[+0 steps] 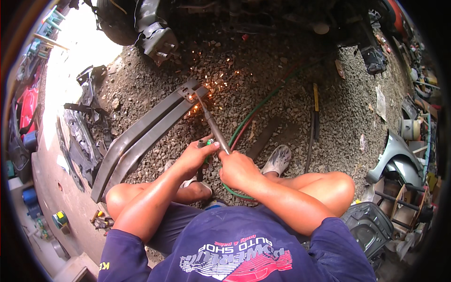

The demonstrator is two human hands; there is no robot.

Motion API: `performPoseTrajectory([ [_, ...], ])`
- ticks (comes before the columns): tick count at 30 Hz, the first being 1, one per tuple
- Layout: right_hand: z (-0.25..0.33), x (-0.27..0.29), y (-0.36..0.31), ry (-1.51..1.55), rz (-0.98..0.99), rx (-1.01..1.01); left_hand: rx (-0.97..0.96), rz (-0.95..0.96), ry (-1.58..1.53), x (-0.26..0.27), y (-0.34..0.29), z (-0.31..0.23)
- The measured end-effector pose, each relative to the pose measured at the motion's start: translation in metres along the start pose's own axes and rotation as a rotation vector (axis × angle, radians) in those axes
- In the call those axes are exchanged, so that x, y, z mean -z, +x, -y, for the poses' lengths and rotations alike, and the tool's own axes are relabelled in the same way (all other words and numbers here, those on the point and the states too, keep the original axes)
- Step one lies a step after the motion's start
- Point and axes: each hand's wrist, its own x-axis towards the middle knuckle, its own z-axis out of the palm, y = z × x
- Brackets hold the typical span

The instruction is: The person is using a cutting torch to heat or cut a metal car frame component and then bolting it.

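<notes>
- Work seems underway, not finished: sparks [210,87] fly at the far end of the paired metal rails [141,126], whose end plate [189,89] looks attached; cut depth can't be told.
- The rails lie on gravel [164,145], left of centre: grey, long, curved toward the near end.
- The right hand [238,172] grasps the torch [214,126]; the left hand [191,158] is curled beside it, its grip partly hidden.

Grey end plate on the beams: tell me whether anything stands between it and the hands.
Only the torch, held in the right hand, with the left hand beside it, spans the gap to the end plate. Sparks surround its tip; nothing else visible stands between.
</notes>
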Motion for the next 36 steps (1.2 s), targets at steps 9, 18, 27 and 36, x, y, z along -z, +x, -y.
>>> performPoseTrajectory([
  [9, -0.0013, -0.0030, 0.0014, 0.003, -0.010, 0.003, -0.002, -0.006, 0.012, 0.0000, 0.0011, 0.0003],
  [18, -0.0002, -0.0006, 0.0014, 0.003, 0.008, -0.010, 0.008, 0.013, -0.027, -0.0010, -0.0002, -0.0031],
  [27, -0.0018, -0.0014, 0.0013, -0.001, 0.011, 0.006, 0.008, 0.000, -0.007, 0.0030, 0.0025, 0.0012],
  [36, 0.0002, 0.0061, -0.0059, -0.036, 0.016, 0.030, 0.025, 0.010, 0.010, -0.0017, -0.0045, -0.0052],
])
